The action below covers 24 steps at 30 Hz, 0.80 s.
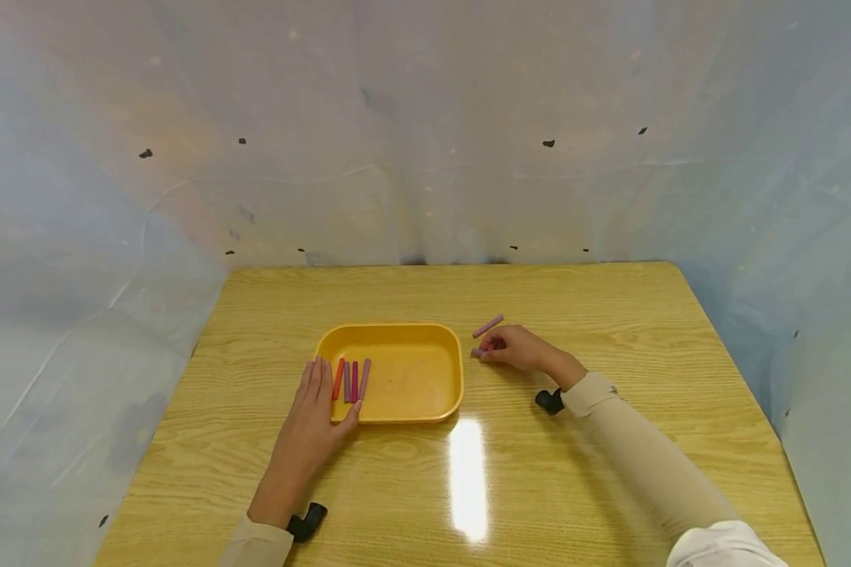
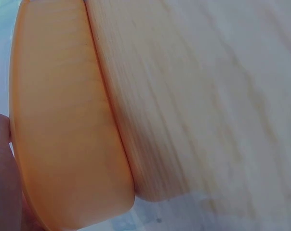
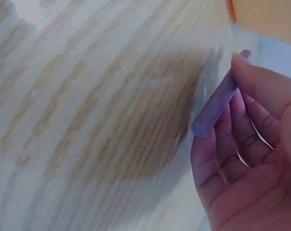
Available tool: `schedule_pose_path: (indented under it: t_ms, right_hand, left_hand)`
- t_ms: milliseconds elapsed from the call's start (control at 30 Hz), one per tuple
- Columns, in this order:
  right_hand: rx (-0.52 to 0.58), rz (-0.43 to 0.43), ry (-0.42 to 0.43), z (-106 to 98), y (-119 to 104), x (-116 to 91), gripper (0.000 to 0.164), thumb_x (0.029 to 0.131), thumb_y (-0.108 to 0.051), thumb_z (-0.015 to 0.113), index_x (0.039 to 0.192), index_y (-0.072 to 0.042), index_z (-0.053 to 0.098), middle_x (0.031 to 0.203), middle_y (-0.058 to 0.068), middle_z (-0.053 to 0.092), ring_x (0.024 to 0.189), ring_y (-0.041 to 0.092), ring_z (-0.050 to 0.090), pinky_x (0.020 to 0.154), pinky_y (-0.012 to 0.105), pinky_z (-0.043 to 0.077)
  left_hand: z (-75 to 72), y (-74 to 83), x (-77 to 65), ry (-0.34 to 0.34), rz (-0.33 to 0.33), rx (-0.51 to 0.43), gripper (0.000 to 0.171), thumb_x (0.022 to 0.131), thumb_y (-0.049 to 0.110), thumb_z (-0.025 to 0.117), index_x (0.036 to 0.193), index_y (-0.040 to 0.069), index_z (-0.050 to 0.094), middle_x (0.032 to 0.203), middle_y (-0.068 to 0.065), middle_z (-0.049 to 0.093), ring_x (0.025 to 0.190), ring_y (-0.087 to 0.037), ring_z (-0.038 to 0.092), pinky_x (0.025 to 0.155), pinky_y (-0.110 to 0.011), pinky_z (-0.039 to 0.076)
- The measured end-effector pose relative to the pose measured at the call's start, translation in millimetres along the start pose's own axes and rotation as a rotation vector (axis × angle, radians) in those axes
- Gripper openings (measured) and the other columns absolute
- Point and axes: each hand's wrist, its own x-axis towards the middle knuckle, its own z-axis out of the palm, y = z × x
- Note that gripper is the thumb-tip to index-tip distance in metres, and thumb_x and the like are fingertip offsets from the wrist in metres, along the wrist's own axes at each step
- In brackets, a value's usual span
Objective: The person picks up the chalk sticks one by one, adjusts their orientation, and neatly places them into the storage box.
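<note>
A shallow yellow tray (image 1: 390,420) sits on the table; its outer wall fills the left side of the left wrist view. My left hand (image 1: 310,421) rests at the tray's front left corner, fingers straight along the left rim and thumb at the front rim. In the tray lie a red stick (image 1: 338,379), a magenta stick (image 1: 354,381) and two purplish sticks (image 1: 365,378). Right of the tray, my right hand (image 1: 516,347) pinches a round, flat-ended purple stick (image 3: 218,106) between thumb and fingers, low over the table.
Another mauve stick (image 1: 488,326) lies on the wooden table (image 1: 574,472) just beyond my right hand. Plastic sheeting (image 1: 425,157) hangs behind the table and along both sides. A bright reflection shows on the tabletop before the tray.
</note>
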Motion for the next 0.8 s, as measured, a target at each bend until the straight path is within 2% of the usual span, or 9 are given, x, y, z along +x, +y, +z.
schedule_pose_path:
  t_ms: [100, 200, 333, 433, 500, 700, 800]
  right_hand:
    - [0.069, -0.004, 0.044, -2.3, 3.0, 0.1, 0.010, 0.090, -0.016, 0.062, 0.093, -0.008, 0.067, 0.104, 0.003, 0.064, 0.090, 0.015, 0.056, 0.079, 0.032, 0.046]
    - [0.166, 0.014, 0.075, -7.3, -2.7, -1.3, 0.015, 0.091, -0.013, 0.060, 0.100, -0.001, 0.066, 0.114, 0.011, 0.063, 0.092, 0.023, 0.059, 0.077, 0.035, 0.049]
    - [0.303, 0.114, 0.104, -12.7, -10.9, -3.6, 0.025, 0.093, -0.015, 0.057, 0.110, 0.003, 0.062, 0.106, 0.019, 0.064, 0.081, 0.038, 0.059, 0.070, 0.045, 0.051]
    - [0.425, 0.144, 0.127, -15.0, -12.4, -3.8, 0.030, 0.094, -0.018, 0.056, 0.114, 0.005, 0.058, 0.097, 0.029, 0.060, 0.079, 0.044, 0.056, 0.073, 0.051, 0.050]
    - [0.488, 0.150, 0.144, -17.1, -16.1, -3.7, 0.032, 0.094, -0.020, 0.055, 0.115, 0.006, 0.057, 0.100, 0.031, 0.058, 0.081, 0.044, 0.056, 0.076, 0.053, 0.049]
    - [0.556, 0.163, 0.170, -22.2, -24.9, -3.3, 0.036, 0.094, -0.026, 0.056, 0.116, 0.002, 0.058, 0.110, 0.025, 0.061, 0.102, 0.042, 0.055, 0.081, 0.043, 0.051]
    - [0.593, 0.166, 0.173, -23.1, -31.2, -3.7, 0.034, 0.093, -0.026, 0.057, 0.114, 0.001, 0.059, 0.109, 0.026, 0.061, 0.103, 0.044, 0.055, 0.080, 0.041, 0.052]
  left_hand:
    - [-0.2, 0.5, -0.3, -0.004, -0.004, -0.006, 0.091, 0.089, 0.058, 0.047, 0.147, -0.002, 0.012, 0.153, -0.018, 0.008, 0.140, -0.031, 0.005, 0.110, -0.046, 0.018]
    - [0.2, 0.2, -0.8, -0.001, -0.006, -0.010, 0.091, 0.088, 0.058, 0.047, 0.147, -0.002, 0.013, 0.153, -0.018, 0.008, 0.140, -0.030, 0.005, 0.110, -0.045, 0.018]
    - [0.6, -0.2, -0.9, 0.004, -0.003, -0.013, 0.091, 0.088, 0.058, 0.048, 0.147, -0.002, 0.013, 0.153, -0.018, 0.008, 0.140, -0.030, 0.005, 0.110, -0.045, 0.018]
    - [0.3, 0.1, -0.5, 0.011, 0.006, -0.014, 0.091, 0.088, 0.057, 0.049, 0.147, -0.003, 0.014, 0.153, -0.019, 0.010, 0.140, -0.032, 0.007, 0.109, -0.046, 0.019]
    - [0.1, -0.1, -0.3, 0.018, 0.009, -0.009, 0.091, 0.088, 0.056, 0.050, 0.147, -0.004, 0.015, 0.152, -0.020, 0.011, 0.140, -0.033, 0.009, 0.109, -0.046, 0.020]
    - [0.4, -0.6, 0.2, 0.019, 0.011, -0.003, 0.091, 0.088, 0.056, 0.050, 0.147, -0.003, 0.014, 0.152, -0.020, 0.011, 0.140, -0.033, 0.009, 0.109, -0.045, 0.020]
    - [0.5, -0.6, 0.4, 0.024, 0.015, 0.000, 0.091, 0.088, 0.056, 0.050, 0.147, -0.004, 0.015, 0.152, -0.021, 0.012, 0.140, -0.033, 0.010, 0.109, -0.046, 0.020]
